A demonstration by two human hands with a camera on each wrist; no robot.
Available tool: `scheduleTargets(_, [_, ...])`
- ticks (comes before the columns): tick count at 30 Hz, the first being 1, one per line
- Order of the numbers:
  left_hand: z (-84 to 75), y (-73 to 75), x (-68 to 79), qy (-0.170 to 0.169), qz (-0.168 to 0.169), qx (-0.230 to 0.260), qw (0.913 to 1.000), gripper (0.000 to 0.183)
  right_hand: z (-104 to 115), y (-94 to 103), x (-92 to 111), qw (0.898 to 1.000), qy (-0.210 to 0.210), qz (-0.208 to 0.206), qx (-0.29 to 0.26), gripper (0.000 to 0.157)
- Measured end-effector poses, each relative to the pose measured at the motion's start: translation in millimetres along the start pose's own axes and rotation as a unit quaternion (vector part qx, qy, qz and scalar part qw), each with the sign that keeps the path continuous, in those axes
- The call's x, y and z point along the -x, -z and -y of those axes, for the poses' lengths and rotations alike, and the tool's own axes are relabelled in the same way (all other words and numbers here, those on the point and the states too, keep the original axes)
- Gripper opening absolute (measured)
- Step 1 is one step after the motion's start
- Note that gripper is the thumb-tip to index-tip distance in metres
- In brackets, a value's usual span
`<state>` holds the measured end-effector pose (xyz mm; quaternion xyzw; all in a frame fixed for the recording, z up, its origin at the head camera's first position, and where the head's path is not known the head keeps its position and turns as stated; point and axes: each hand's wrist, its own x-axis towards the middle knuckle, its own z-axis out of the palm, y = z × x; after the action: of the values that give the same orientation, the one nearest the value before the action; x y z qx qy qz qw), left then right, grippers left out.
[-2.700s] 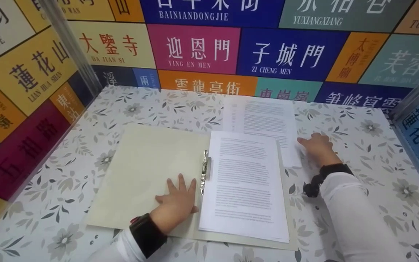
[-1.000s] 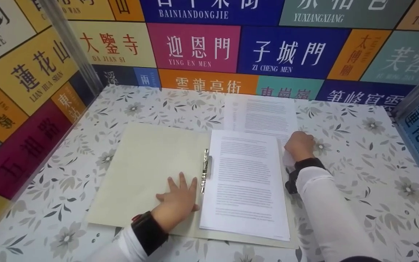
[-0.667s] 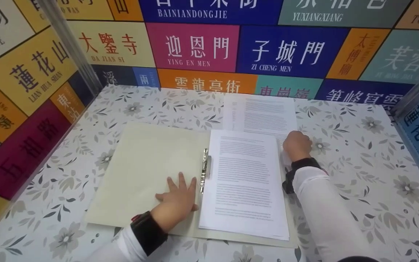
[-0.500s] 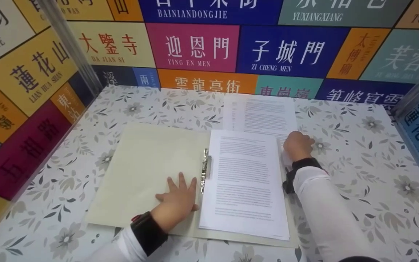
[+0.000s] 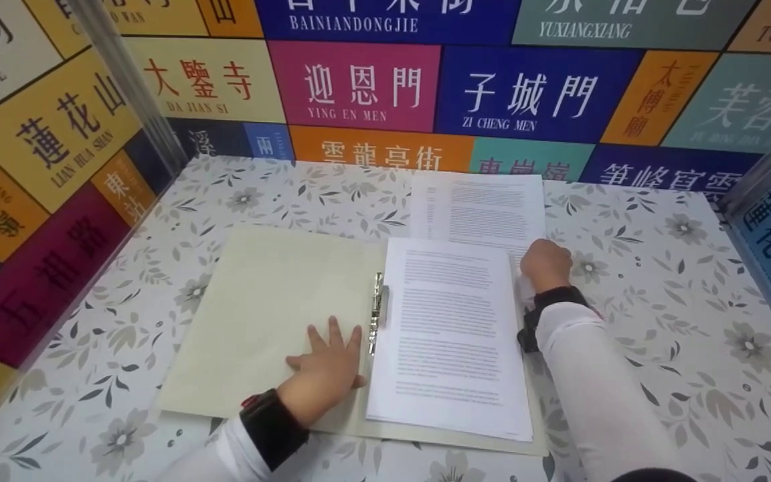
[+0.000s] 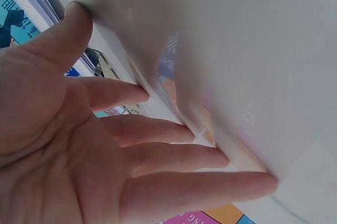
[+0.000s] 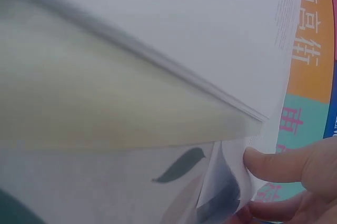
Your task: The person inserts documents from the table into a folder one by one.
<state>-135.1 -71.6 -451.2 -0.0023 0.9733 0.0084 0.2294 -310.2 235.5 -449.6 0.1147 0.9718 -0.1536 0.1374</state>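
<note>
A cream file folder [image 5: 258, 294] lies spread on the table, its metal clip [image 5: 376, 311] along the spine. Printed sheets [image 5: 449, 335] lie on its right side, beside the clip. With fingers spread, my left hand [image 5: 325, 381] rests flat on the bare left cover near the spine; the left wrist view shows the straight fingers [image 6: 174, 129]. Behind the folder lie more printed papers [image 5: 489, 207], partly covered by it. My right hand [image 5: 547, 264] pinches their right edge between thumb [image 7: 274, 165] and fingers. In the right wrist view that paper's edge curls up [image 7: 224, 187].
The table [image 5: 680, 321] has a white cover with grey flowers and leaves. A wall of coloured name panels [image 5: 359, 87] stands behind it, with another on the left [image 5: 57, 140]. Clear upright strips [image 5: 138, 100] mark the corners.
My right hand has moved left from beside the rear papers and taken hold of their right edge; over the last second it stays there. The left hand and folder have kept their places.
</note>
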Motion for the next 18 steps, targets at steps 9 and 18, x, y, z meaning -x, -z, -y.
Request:
scheduleTargets(9, [-1.9,4.7,2.2,0.001,0.010,-0.013,0.9999,0.082,-13,1.0,-3,0.993,-0.005,0.015,-0.115,0.053])
scheduleTargets(18, [0.6,1.4,1.7,-0.004,0.005,-0.002,1.0000,0.082,-26,-7.2,-4,0.988,0.016,-0.030,-0.153,0.064])
